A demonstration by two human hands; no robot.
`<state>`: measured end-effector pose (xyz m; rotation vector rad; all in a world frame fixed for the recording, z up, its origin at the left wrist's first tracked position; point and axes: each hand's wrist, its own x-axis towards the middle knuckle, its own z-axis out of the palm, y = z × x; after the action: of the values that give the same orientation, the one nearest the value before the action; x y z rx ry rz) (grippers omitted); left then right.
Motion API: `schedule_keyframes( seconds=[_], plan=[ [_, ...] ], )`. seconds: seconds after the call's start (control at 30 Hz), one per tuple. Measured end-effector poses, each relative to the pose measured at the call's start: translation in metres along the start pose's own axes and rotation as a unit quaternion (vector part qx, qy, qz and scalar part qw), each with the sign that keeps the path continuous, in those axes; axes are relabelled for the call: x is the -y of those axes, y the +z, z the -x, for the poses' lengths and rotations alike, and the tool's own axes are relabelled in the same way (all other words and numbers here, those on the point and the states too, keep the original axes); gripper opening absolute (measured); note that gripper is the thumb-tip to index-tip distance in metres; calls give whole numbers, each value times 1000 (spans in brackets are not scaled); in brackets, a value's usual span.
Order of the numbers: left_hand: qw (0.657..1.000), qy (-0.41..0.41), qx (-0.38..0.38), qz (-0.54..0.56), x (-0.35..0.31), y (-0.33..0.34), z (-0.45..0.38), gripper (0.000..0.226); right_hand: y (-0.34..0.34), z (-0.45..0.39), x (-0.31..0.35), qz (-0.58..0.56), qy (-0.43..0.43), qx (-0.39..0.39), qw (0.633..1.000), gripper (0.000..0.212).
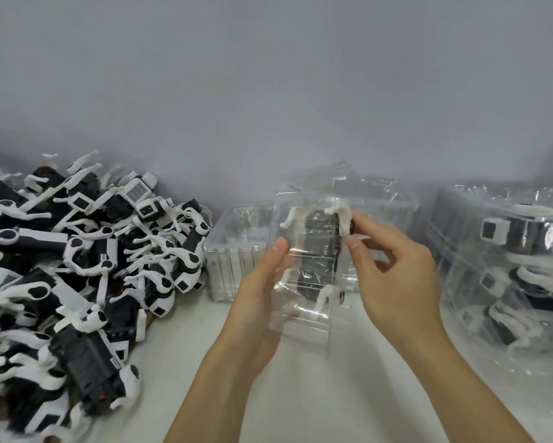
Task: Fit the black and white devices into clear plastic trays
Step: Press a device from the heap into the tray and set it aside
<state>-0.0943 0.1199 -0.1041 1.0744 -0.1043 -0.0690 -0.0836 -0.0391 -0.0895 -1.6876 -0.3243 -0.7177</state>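
1. While both hands hold it up above the white tabletop (300,394), the clear plastic tray (304,318) stands roughly upright in the middle of the view, its thin walls glinting and creased.
2. Inside that tray sits 1 black and white device (320,251): a long black body running top to bottom, with white curved arms sticking out near its top and near its bottom.
3. Left hand (262,292) cups the tray's left side from behind and below, its thumb lying flat against the front wall and the other fingers hidden behind the plastic.
4. Right hand (396,270) is at the tray's upper right, thumb and forefinger curled and pinching the tray's edge right where a white arm (342,215) of the device pokes up; the remaining fingers are loosely bent.
5. Left of the hands, a big heap of loose devices (77,266) covers the table, black blocks tangled with white arms and square white heads.
6. Behind the held tray, a stack of empty clear trays (233,266) rests on the table against the grey wall (268,75).
7. On the right, well apart from the heap, lie filled trays (508,266), each showing a device through the plastic.
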Motion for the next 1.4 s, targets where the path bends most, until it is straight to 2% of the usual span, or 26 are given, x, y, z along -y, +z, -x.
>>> schedule_keyframes(
  seconds=[0.17, 0.33, 0.43, 0.57, 0.73, 1.03, 1.17, 1.27, 1.4],
  plan=[
    [1000, -3, -18, -4, -2, -2, 1, 59, -1, -1, 0, 3, 28, 72, 997, 48],
    [999, 11, -36, 33, -5, -3, 2, 68, 1, 0, 0, -6, 44, 112, 993, 24],
    [997, 24, -18, 69, -5, -2, 2, 68, 4, 2, 1, 1, 37, 141, 989, 26],
    [996, 21, 7, 92, -6, -1, 4, 67, 6, 3, 1, 30, 18, 122, 992, 28],
    [995, -2, 9, 101, -7, 3, 4, 81, 7, 3, 1, 51, 5, 94, 994, 22],
    [991, 9, 48, 122, -8, 1, 4, 69, 8, 4, 2, 29, 9, 90, 995, 24],
    [997, 21, 12, 75, -8, -1, 4, 62, 3, 2, 7, 24, 26, 122, 992, 13],
    [998, 52, -19, 15, -10, 1, 3, 45, -3, -1, 13, 8, 49, 125, 991, 8],
    [997, 57, -21, -53, -12, 6, 3, 56, -4, -2, 21, -72, 117, 181, 974, 32]
  ],
)
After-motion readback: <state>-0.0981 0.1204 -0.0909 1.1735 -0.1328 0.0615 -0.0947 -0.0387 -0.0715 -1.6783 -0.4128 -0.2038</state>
